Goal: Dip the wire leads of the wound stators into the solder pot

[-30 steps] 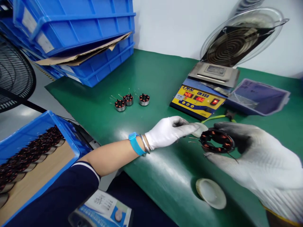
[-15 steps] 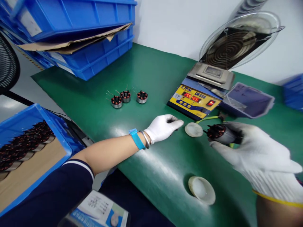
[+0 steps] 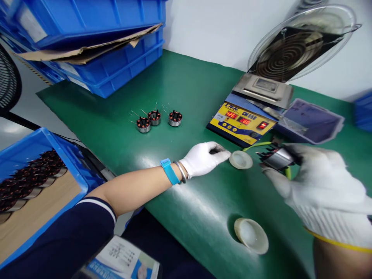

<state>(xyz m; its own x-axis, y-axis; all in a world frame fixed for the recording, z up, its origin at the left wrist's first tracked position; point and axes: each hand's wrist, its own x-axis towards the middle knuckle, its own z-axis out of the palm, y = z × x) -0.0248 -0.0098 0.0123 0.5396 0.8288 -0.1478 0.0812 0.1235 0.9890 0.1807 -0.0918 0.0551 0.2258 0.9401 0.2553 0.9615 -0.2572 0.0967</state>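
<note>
The copper-wound stator with a silvery metal ring and black prongs [image 3: 277, 157] is held in the white-gloved right hand [image 3: 293, 161], above the green work surface [image 3: 197, 97]. It sits at the ends of the fingers, pinched between the thumb below and the fingers above, tilted on its side. Its pronged, wired end points left, towards the shallow, round, translucent dish [image 3: 241, 159]; its other end faces the palm.

The white-gloved left hand [image 3: 203, 158] has its thumb and forefinger pressed together at the tips, with nothing visible between them, right by the dish's left edge; whether they touch it is unclear.

Three similar wound stators [image 3: 154, 117] stand on the work surface beyond the left hand. The yellow-and-blue control unit with red digits [image 3: 242, 122] is behind the dish, and a deeper, round, whitish cup [image 3: 251, 235] is nearer the camera.

Half a second ago, the stator showed more of its copper windings; now its metal side faces the camera more. One second ago, the left fingertips reached over the dish.
</note>
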